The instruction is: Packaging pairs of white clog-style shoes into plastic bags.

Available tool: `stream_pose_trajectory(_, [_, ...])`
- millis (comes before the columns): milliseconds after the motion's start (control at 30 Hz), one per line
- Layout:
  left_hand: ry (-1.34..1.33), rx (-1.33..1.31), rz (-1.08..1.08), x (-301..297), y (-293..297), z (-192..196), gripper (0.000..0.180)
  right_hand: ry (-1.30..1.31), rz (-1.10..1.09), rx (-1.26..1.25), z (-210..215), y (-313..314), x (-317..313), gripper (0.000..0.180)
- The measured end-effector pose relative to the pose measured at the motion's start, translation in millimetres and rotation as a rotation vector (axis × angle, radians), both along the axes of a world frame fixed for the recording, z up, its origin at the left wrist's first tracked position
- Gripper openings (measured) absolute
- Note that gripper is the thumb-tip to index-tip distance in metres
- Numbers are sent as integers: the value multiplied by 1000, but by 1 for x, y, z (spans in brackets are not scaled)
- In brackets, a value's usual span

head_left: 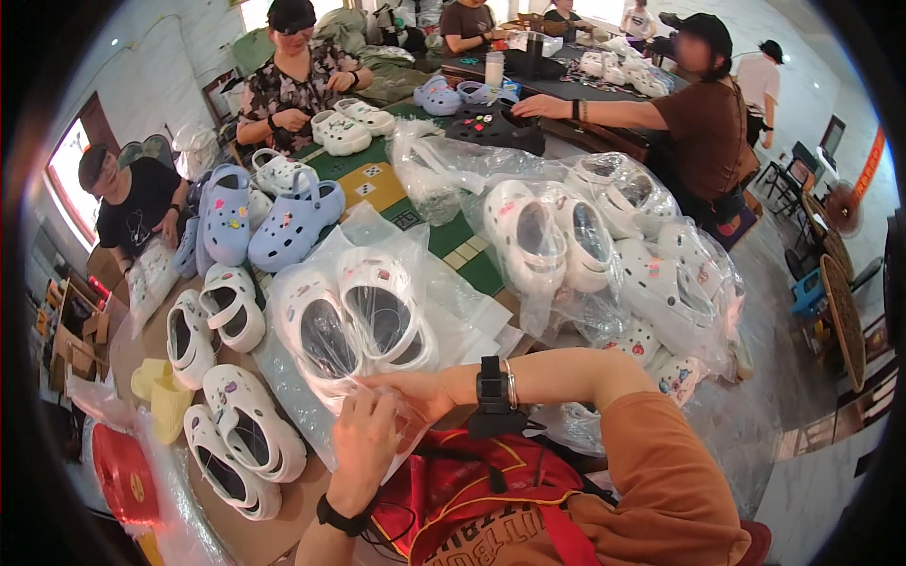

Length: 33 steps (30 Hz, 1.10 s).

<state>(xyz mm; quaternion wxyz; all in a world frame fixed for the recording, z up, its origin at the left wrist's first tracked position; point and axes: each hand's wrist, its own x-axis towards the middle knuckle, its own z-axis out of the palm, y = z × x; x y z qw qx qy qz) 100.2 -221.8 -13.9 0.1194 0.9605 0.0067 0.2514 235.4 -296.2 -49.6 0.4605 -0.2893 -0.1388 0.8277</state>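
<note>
A pair of white clogs with small charms point(382, 302) lies in a clear plastic bag point(363, 228) in front of me. My left hand point(366, 436) has its fingers curled on the near edge of this bag, by the heels. Close against it, my right hand point(415, 391) reaches in from the right and grips the same edge; its fingertips are partly hidden by plastic and the left hand. More clear bags point(462, 316) lie flat under and to the right of the pair.
Loose white clogs point(250, 424) and yellow clogs point(162, 389) stand at left, blue clogs point(297, 222) beyond. Bagged white clogs point(538, 236) pile up at right. Several people sit around the table, one stretching a hand point(540, 107) toward black clogs point(491, 127).
</note>
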Motion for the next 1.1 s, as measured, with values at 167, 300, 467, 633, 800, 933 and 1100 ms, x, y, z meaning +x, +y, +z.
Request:
stream_pose_trajectory(167, [7, 98, 16, -7, -7, 15, 11, -189, -164, 123, 10, 0, -9, 45])
stream_pose_trajectory(300, [-103, 220, 57, 2, -16, 42, 19, -208, -386, 234, 39, 4, 3, 38])
stream_pose_trajectory(467, [-161, 228, 64, 2, -28, 58, 38, -433, -461, 399, 92, -8, 16, 38])
stream_pose_trajectory(633, [-319, 196, -196, -17, -30, 55, 44, -1189, -456, 179, 148, -36, 44, 49])
stream_pose_trajectory(800, [-278, 61, -122, -17, -27, 33, 43, -1318, -841, 544, 158, -58, 75, 49])
stream_pose_trajectory(933, [-182, 17, -93, -16, -26, 19, 45, -1369, -978, 460, 153, -81, 125, 38])
stream_pose_trajectory(1100, [31, 60, -160, -11, -26, 3, 41, -1451, -1146, 307, 136, -98, 172, 35])
